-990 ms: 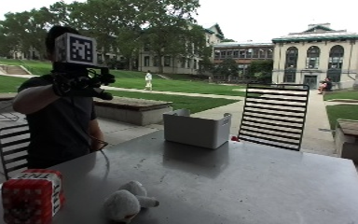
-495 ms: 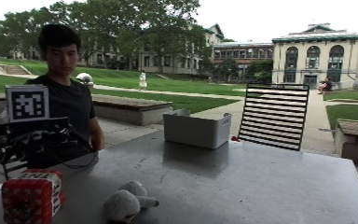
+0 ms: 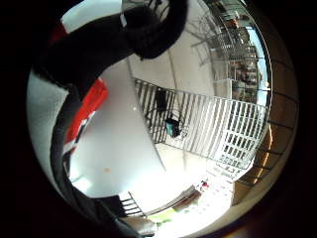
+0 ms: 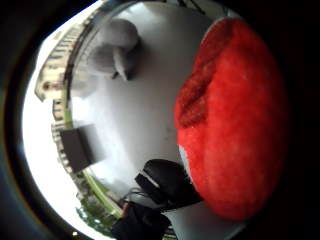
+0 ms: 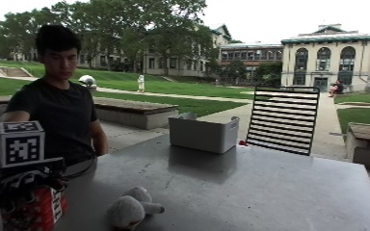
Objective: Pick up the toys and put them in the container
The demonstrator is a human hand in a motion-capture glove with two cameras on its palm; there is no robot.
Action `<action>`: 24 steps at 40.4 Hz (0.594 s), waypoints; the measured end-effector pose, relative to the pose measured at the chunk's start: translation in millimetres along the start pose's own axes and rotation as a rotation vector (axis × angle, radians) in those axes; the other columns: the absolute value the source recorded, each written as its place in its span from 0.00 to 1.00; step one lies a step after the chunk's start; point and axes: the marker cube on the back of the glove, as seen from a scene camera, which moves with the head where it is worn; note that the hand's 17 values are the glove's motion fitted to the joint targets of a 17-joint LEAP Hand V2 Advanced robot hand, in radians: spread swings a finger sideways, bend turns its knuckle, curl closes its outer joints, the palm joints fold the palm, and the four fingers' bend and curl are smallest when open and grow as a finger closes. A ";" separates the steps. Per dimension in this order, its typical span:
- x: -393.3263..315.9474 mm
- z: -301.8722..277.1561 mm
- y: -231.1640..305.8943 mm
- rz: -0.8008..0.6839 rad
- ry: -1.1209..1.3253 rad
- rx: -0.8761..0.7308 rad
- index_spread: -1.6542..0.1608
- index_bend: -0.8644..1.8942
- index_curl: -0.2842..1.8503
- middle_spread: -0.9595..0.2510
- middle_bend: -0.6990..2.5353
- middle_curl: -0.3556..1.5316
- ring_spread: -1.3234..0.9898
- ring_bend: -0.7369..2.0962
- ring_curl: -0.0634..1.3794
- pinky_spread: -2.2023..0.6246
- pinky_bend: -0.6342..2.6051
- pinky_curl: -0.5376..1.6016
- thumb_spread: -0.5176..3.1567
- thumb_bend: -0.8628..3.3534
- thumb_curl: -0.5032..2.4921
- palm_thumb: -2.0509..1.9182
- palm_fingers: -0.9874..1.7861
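The gloved right hand (image 5: 21, 185) has come down from chest height and now sits on top of the red toy (image 5: 34, 211) at the near left corner of the worktop (image 5: 249, 187).

From the outside view, the hand covers the toy's upper part, and I cannot tell how the fingers lie there. Just beside the red toy, toward the middle of the worktop, lies a grey plush toy (image 5: 130, 208). The white container (image 5: 203, 133) stands well apart at the far edge, with a black slatted chair (image 5: 283, 119) behind it to one side. The person stands at the worktop's left side, looking down.

In the thumb side palm view the red toy (image 4: 235, 115) fills much of the picture, very close to the palm; the grey plush toy (image 4: 112, 47) and the container (image 4: 77, 147) lie beyond it on the worktop.

The little finger side palm view shows a black strap, a strip of the red toy (image 3: 91, 106), and possibly chair slats past the worktop's edge.
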 end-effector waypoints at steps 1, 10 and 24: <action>1.1 1.8 0.1 -0.003 -0.003 0.007 0.74 0.35 0.20 0.78 0.25 0.35 0.57 0.35 0.21 0.80 0.54 0.42 0.40 0.20 0.25 0.52 0.30; 12.6 14.3 -0.2 -0.010 -0.042 -0.015 0.72 0.36 0.20 0.77 0.25 0.32 0.56 0.43 0.25 0.77 0.59 0.43 0.43 0.23 0.27 0.59 0.35; 21.1 43.8 -0.3 0.025 -0.068 -0.080 0.69 0.40 0.25 0.77 0.26 0.31 0.51 0.48 0.28 0.72 0.60 0.43 0.44 0.26 0.29 0.68 0.38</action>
